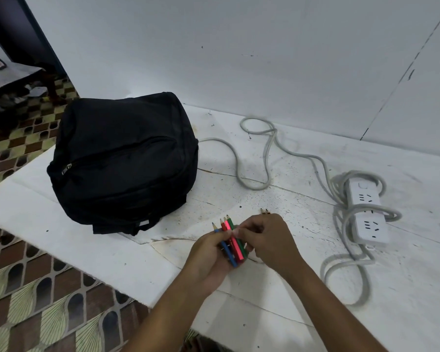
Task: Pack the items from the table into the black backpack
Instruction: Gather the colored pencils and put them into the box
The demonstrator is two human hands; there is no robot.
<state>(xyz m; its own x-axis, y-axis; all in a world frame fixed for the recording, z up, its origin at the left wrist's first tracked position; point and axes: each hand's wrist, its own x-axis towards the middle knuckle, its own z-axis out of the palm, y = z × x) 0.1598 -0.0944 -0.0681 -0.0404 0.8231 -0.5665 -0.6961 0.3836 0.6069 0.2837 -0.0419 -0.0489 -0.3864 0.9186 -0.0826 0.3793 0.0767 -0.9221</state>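
Both hands, left hand (208, 252) and right hand (264, 240), grip short coloured wooden pencils (230, 243), tips pointing toward the zipped black fabric backpack (122, 158) lying up-left, nearer the left, on the white desk (302, 199).

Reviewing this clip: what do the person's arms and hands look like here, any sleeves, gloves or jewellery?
Both forearms are bare, with no sleeve in view. The left hand and right hand wear no gloves, and no rings, watch or bracelet show on the visible sides.

Coloured pencils (231, 242) between both hands' fingers (241, 231), beside closed black backpack (122, 158).
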